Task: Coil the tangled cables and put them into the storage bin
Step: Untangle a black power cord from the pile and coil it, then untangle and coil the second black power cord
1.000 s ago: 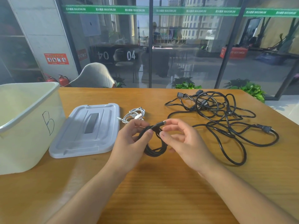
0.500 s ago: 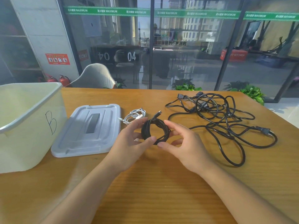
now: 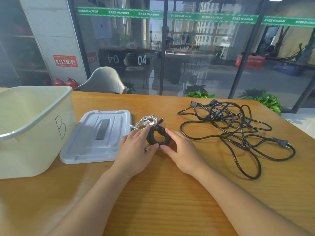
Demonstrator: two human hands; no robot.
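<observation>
A small black coiled cable (image 3: pixel 157 135) lies on the wooden table (image 3: pixel 170 193) between my hands. My left hand (image 3: pixel 136 149) holds its left side between thumb and index finger. On the coil's right side rests my right hand (image 3: pixel 181 150), its fingers fairly straight and its thumb tip at the lower edge. Just behind the coil sits a white coiled cable (image 3: pixel 145 122). To the right sprawls a large tangle of black power cables (image 3: pixel 235 130). The cream storage bin (image 3: pixel 36 126), marked "B", stands open at the left.
The bin's grey lid (image 3: pixel 97 138) lies flat between the bin and my hands. A plug (image 3: pixel 279 142) ends the tangle near the right table edge. Beyond the table's far edge are a chair (image 3: pixel 104 79) and a glass wall.
Both hands lowered the black coil from above the table onto its surface. The loose connector end that my right hand pinched now sticks out behind the coil.
</observation>
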